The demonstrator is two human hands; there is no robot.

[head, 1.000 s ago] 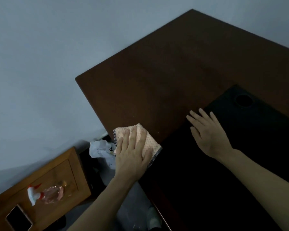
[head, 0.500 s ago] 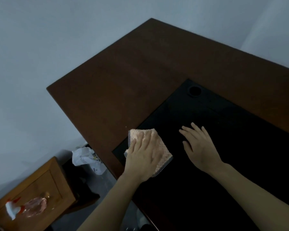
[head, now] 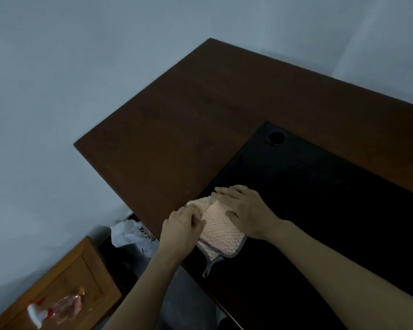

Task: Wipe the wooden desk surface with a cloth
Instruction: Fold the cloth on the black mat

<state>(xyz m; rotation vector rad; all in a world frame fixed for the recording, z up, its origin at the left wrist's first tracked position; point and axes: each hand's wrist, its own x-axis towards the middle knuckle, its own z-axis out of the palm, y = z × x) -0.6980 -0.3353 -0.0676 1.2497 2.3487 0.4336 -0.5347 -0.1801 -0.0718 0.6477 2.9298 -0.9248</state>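
Observation:
A peach waffle-textured cloth (head: 221, 231) with a grey checked border lies at the near left corner of the black inlay (head: 320, 198) of the dark wooden desk (head: 177, 115). My left hand (head: 180, 228) pinches the cloth's left edge, with its fingers curled over a fold. My right hand (head: 244, 209) rests on the cloth's right side, fingers spread along its far edge and thumb pressed on its top. A loose strip of the border hangs off the cloth's near corner.
A round cable hole (head: 276, 137) sits at the inlay's far corner. Left of the desk, lower down, stands a bin with crumpled white paper (head: 131, 235). A small wooden cabinet (head: 65, 282) carries a pink spray bottle (head: 57, 308). A pale wall borders the desk.
My left hand slid the cloth from the desk's left edge onto the black inlay. My right hand moved left from the inlay onto the cloth, and both hands now handle it.

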